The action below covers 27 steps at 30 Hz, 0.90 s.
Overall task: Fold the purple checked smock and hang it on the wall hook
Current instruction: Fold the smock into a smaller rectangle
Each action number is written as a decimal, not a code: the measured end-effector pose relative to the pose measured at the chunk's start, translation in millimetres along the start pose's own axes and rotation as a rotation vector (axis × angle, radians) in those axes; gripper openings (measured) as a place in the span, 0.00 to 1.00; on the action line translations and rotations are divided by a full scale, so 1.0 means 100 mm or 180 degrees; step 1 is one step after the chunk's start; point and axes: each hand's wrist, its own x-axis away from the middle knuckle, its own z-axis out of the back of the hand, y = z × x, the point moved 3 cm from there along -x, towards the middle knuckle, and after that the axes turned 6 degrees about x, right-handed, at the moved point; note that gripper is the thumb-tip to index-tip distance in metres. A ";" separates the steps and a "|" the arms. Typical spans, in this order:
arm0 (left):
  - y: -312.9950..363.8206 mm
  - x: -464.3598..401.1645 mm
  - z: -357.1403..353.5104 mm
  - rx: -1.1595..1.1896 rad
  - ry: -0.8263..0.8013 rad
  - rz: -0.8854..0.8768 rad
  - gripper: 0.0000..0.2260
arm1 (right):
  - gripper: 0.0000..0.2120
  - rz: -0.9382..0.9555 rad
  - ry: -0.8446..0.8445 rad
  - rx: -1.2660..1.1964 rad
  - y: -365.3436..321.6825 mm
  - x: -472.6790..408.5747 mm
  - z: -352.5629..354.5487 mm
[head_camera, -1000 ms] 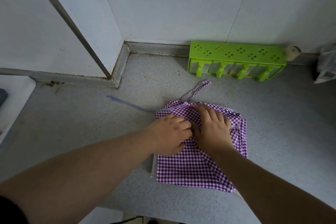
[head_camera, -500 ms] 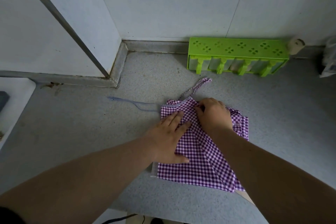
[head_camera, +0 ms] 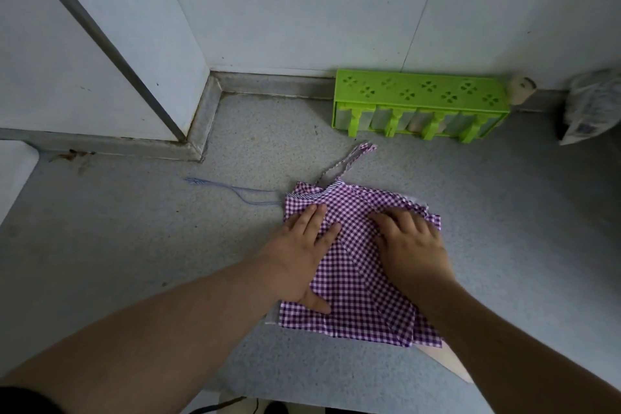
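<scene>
The purple checked smock (head_camera: 356, 282) lies folded into a rough square on the grey speckled counter (head_camera: 168, 245). My left hand (head_camera: 299, 255) lies flat on its left part, fingers straight and pointing away from me. My right hand (head_camera: 410, 242) presses on the upper right part with its fingers bent down onto the cloth. A checked strap (head_camera: 349, 161) sticks out from the smock's far edge, and a thin blue string (head_camera: 235, 191) trails off to the left. No wall hook is in view.
A green plastic rack (head_camera: 420, 104) with clear compartments stands against the back wall. A crumpled plastic bag (head_camera: 591, 107) sits at the far right. A white wall corner with a metal strip (head_camera: 111, 44) juts in at the left. The counter's front edge runs near my arms.
My left hand went from curled to flat on the cloth. My right hand slid from the middle of the smock out to the right, spreading the fold.
</scene>
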 end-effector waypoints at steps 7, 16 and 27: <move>0.01 0.00 0.00 0.0106 -0.0160 0.0019 0.69 | 0.22 -0.0430 -0.0268 -0.0113 0.27 0.04 0.21; -0.07 0.06 -0.02 0.0074 -0.0142 0.0138 0.69 | 0.19 -0.0294 0.0253 0.0316 0.14 0.07 0.38; -0.12 -0.04 -0.08 -0.0097 0.0136 0.0145 0.69 | 0.36 0.0462 0.0040 -0.0046 -0.43 0.37 -0.29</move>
